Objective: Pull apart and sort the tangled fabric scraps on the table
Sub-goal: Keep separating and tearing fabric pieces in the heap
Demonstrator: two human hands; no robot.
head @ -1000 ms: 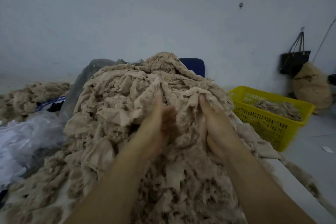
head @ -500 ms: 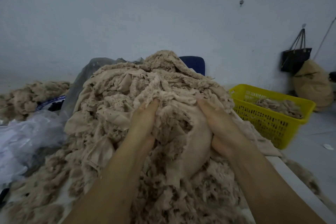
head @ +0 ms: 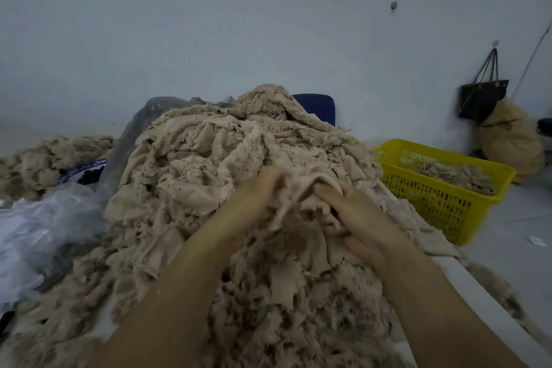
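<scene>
1. Looking down on a heap (head: 209, 164) of beige scraps, piling high on a white table (head: 478, 293) and covering most of it.
2. Mixing two textures through the heap: fluffy, curly fleece and smooth, flat backing cloth, all in ragged strips and torn-edged patches.
3. Gripping a smooth fold (head: 310, 185) on the near face of the heap with the left hand (head: 251, 203), fingers curling over the fold's edge, though blurring too much to show the tips.
4. Pinching the same fold from the other side with the right hand (head: 358, 218), fingers (head: 328, 190) lying nearly straight along the cloth and the thumb tucking in beneath.
5. Holding both hands just beside each other, bare forearms reaching in from the bottom edge.
6. Standing right of the table: a yellow plastic basket (head: 433, 200), rectangular and lattice-walled, carrying a shallow layer of similar scraps.
7. Hanging on the pale wall (head: 268, 24) behind the basket: a dark bag (head: 481, 98) with long thin straps, just above a bulging tan sack (head: 507, 140).
8. Lying left of the heap: crumpled, glossy clear plastic (head: 44, 218), and beyond it a lower pile (head: 44, 158) of the same beige fluff.
9. Showing behind the heap's top: a rounded blue chair (head: 316, 106) back.
</scene>
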